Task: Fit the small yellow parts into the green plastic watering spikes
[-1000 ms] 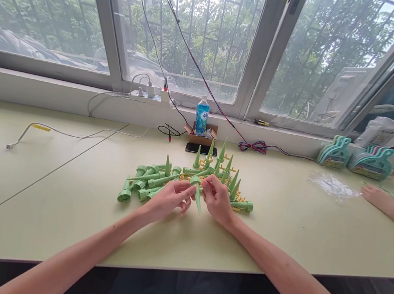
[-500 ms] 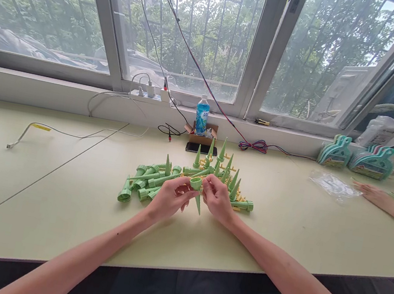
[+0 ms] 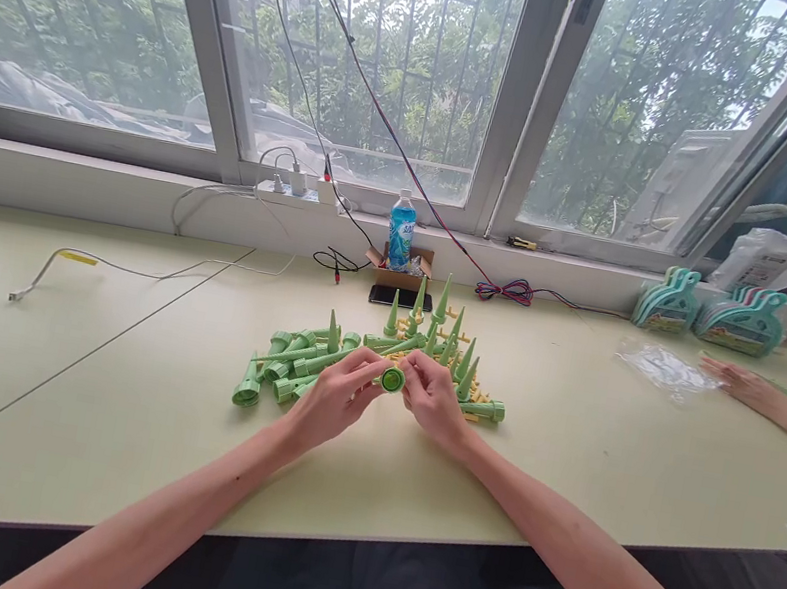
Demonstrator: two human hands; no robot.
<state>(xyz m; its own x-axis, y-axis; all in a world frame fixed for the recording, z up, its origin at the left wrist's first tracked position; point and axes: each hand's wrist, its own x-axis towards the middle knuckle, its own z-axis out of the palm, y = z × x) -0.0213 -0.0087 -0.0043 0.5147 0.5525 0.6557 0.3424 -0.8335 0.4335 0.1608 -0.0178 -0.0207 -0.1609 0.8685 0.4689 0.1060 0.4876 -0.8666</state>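
Between my hands is a green plastic plant watering spike (image 3: 392, 380), its round open end facing me and its pointed part out of sight. My left hand (image 3: 339, 395) is closed on its left side. On the other side, the fingertips of my right hand (image 3: 432, 398) are pinched against it; whether they also hold a small part is hidden. Just beyond my hands lies a pile of similar green spikes (image 3: 306, 358), several of them standing point up at the right. Small yellow valve pieces (image 3: 480, 396) are scattered among them.
Behind the pile are a black phone (image 3: 402, 298), a small cardboard box (image 3: 423, 264) and a blue bottle (image 3: 400, 233). A clear plastic bag (image 3: 668, 368) lies at the right, near another person's hands (image 3: 747, 383). Cables (image 3: 512, 291) run along the sill.
The spike has tipped so its open end now faces me and its point no longer shows below. Both hands stay on it. The other person's right-side hand has shifted slightly.
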